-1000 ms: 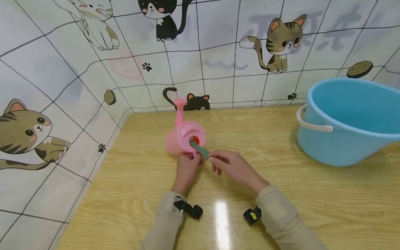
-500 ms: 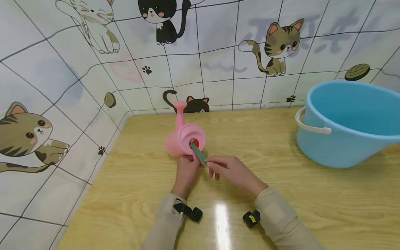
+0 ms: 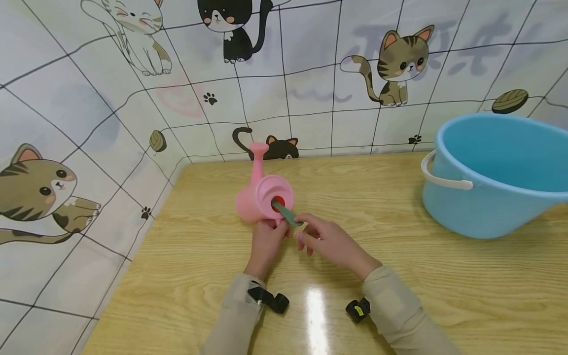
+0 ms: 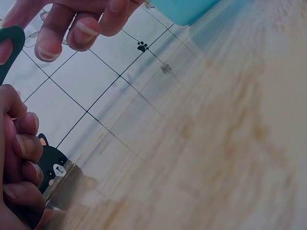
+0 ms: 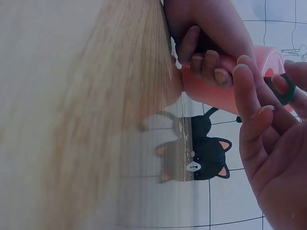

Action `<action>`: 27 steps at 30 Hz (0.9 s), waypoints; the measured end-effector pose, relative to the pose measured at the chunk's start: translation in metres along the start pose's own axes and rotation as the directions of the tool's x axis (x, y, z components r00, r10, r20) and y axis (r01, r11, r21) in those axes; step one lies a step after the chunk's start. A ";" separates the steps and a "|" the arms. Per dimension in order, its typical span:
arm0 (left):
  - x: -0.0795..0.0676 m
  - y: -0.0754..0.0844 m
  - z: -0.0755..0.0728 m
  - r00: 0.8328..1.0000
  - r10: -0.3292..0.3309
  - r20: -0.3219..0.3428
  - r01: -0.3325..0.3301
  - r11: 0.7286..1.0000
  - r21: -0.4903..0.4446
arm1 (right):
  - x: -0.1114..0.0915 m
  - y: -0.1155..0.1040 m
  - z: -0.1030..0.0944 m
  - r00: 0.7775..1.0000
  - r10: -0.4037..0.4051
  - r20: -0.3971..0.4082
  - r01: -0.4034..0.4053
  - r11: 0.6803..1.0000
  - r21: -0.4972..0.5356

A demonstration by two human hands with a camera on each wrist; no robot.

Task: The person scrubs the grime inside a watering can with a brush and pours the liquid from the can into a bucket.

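A pink watering can (image 3: 248, 204) lies tipped on the table, its round mouth toward me and its spout pointing to the wall. My left hand (image 3: 266, 241) grips its handle from below, fingers curled in the left wrist view. Something red (image 3: 279, 201) shows inside the mouth. A slim green utensil (image 3: 287, 214) reaches into that opening, so its far end is hidden and its kind unclear. Its outer end is pinched by the fingers of my right hand (image 3: 330, 241). In the right wrist view, a fingertip lies over the green end (image 5: 288, 91).
A light blue bucket (image 3: 483, 209) with a white handle (image 3: 445, 182) stands on the wooden table (image 3: 186, 276) at the right. Behind and to the left rises a white wall covering (image 3: 310, 98) with cat drawings and grid lines. Each wrist carries a small black camera.
The outer end of the green utensil dipped toward me, then swung back up and right. My right fingers shifted with it, the index finger now straighter. The left hand keeps holding the watering can.
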State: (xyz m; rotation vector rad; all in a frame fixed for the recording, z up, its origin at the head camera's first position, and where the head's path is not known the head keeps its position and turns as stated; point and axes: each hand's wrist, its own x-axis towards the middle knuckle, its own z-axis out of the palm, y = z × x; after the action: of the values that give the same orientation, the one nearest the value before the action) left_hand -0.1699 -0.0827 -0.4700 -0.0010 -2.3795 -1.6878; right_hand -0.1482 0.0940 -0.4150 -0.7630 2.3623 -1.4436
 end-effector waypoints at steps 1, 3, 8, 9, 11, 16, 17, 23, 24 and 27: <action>0.000 0.001 0.000 1.000 -0.002 0.002 0.002 1.000 -0.004 | 0.000 0.001 0.000 1.000 0.001 0.003 -0.001 1.000 -0.004; 0.000 0.001 0.000 1.000 -0.010 0.008 0.011 1.000 -0.014 | 0.000 0.002 0.000 1.000 -0.001 0.007 0.001 1.000 -0.013; -0.001 0.002 0.000 0.999 -0.030 0.012 0.030 0.999 -0.022 | 0.000 0.001 -0.001 1.000 -0.010 0.014 0.011 1.000 -0.023; -0.001 0.002 0.000 1.000 -0.030 0.009 0.030 0.999 -0.023 | 0.000 0.001 -0.002 1.000 -0.012 0.015 0.013 1.000 -0.026; 0.000 0.002 0.001 1.000 -0.025 -0.002 0.025 1.000 -0.018 | -0.001 0.001 -0.003 1.000 -0.010 0.015 0.011 0.999 -0.038; 0.001 0.001 0.002 1.000 0.002 -0.016 -0.003 1.000 -0.010 | -0.001 -0.001 -0.008 1.000 0.004 -0.010 -0.005 0.999 -0.036; 0.001 0.001 0.002 1.000 0.009 -0.017 -0.009 1.000 -0.014 | -0.001 -0.001 -0.008 1.000 0.008 -0.016 -0.008 0.999 -0.034; 0.001 0.002 0.001 1.000 0.021 -0.003 -0.021 0.999 -0.050 | -0.002 0.001 -0.013 0.999 0.019 -0.030 -0.020 1.000 -0.017; 0.001 0.002 0.001 1.000 0.017 -0.001 -0.018 0.998 -0.052 | -0.002 0.001 -0.014 0.999 0.023 -0.032 -0.023 1.000 -0.013; 0.000 0.001 0.001 1.000 0.000 -0.009 -0.001 0.999 -0.052 | -0.003 0.003 -0.018 0.998 0.036 -0.044 -0.037 0.999 -0.024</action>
State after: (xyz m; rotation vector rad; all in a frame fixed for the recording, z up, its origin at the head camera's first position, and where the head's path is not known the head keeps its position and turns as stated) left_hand -0.1698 -0.0819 -0.4693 -0.0027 -2.3287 -1.7454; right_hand -0.1549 0.1103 -0.4093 -0.6985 2.4178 -1.4326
